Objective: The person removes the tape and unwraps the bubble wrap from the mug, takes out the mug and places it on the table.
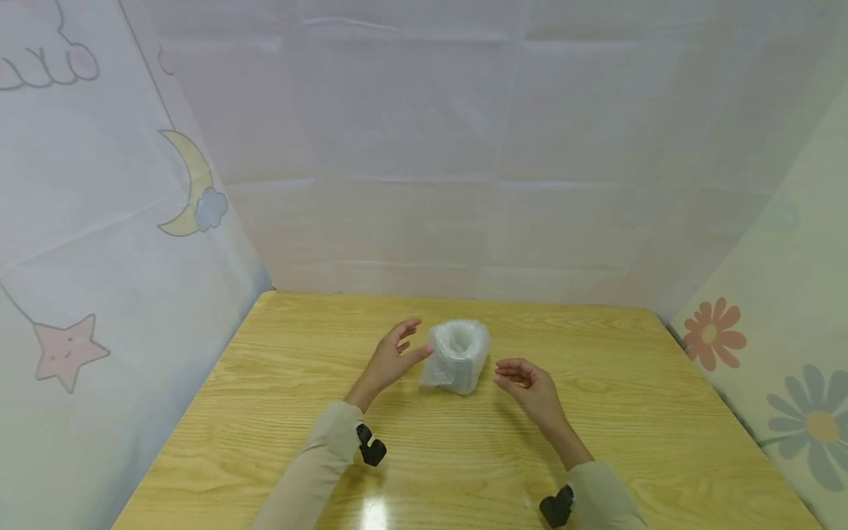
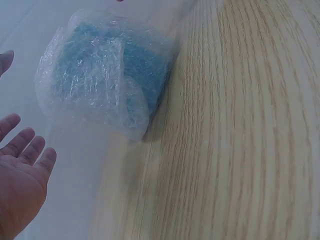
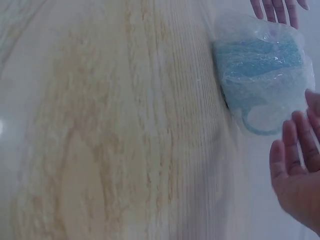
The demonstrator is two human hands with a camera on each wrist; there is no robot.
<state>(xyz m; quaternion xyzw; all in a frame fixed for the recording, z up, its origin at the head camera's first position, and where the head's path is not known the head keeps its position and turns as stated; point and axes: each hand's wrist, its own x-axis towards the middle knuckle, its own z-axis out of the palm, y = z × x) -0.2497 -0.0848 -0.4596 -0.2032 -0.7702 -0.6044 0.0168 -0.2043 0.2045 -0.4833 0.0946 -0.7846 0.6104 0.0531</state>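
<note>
A bundle of clear bubble wrap (image 1: 457, 356) stands on the wooden table, with a round hollow in its top. Through the wrap (image 2: 107, 70) in the left wrist view shows something teal; the right wrist view has the same teal under the plastic (image 3: 262, 62), plus a pale rounded patch low down. What is wrapped cannot be made out. To the bundle's left is my left hand (image 1: 391, 358), fingers loosely bent and apart from it in the left wrist view. On the other side my right hand (image 1: 528, 387) has relaxed, slightly bent fingers and holds nothing.
The wooden table (image 1: 265, 412) reaches back to a pale hanging sheet (image 1: 397, 147). Printed sheets with a moon (image 1: 188, 184) and flowers (image 1: 712, 333) flank it. A black wrist mount sits at each sleeve cuff.
</note>
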